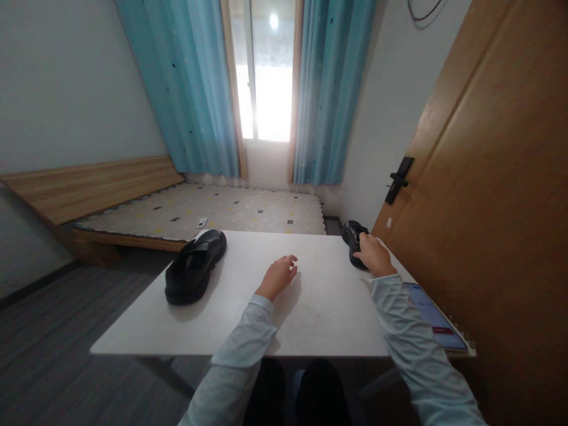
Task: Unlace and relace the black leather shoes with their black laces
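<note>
A black shoe (pixel 354 236) is at the far right of the white table (pixel 319 302), with its near end partly hidden by my right hand (pixel 375 254). The fingers of that hand are closed around the shoe's side. Over the middle of the table is my left hand (pixel 278 277), holding nothing, its fingers loosely bent and apart. To its left, another black shoe (pixel 193 269) lies on its sole near the table's left edge, its opening facing me.
A tablet-like device with a lit screen (pixel 432 316) lies along the table's right edge, partly behind my right sleeve. Close by on the right is a wooden door (pixel 492 177). Beyond the table is a bed (pixel 239 207) with a small white object (pixel 202 222) on it.
</note>
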### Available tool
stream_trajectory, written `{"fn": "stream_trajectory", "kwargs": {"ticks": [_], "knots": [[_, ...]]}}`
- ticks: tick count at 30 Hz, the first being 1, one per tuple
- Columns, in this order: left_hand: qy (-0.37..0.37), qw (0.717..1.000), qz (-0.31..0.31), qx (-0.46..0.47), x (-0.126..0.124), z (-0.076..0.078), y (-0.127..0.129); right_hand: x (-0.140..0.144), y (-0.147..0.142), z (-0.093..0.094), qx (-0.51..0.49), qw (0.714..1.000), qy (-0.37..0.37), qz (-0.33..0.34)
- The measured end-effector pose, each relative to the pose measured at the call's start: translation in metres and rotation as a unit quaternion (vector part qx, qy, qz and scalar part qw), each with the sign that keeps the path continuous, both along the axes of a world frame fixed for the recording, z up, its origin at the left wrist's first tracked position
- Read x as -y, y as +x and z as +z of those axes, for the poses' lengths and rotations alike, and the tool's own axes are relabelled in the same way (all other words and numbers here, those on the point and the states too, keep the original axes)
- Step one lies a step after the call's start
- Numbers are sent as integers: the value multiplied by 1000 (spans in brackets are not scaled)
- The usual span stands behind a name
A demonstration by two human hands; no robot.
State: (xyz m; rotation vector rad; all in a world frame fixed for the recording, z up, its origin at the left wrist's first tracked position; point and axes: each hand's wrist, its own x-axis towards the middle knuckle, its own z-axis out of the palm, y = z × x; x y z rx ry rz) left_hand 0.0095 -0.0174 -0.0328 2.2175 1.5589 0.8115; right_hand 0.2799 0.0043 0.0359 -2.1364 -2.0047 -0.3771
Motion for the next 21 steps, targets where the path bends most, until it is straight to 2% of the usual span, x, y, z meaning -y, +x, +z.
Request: {"fn": "stream_trajectory", "kwargs": {"ticks": [3, 6, 9, 13, 17, 21], "knots": [[7, 1000, -1, 0, 0, -1, -1, 14, -31, 10, 13, 996, 63, 61], [13, 1000, -2, 0, -1, -2, -1, 28, -60, 11, -17, 982, 74, 171], [24, 1000, -4, -5, -2, -2, -1, 40, -84, -1, -64, 961, 58, 261], [40, 999, 2, -16, -3, 0, -2, 49, -103, -29, -121, 917, 24, 381], [50, 999, 4, -20, -3, 2, -3, 49, -110, -52, -131, 907, 28, 400], [38, 998, -1, -42, -1, 9, -3, 45, -108, -65, -161, 900, 22, 404]]}}
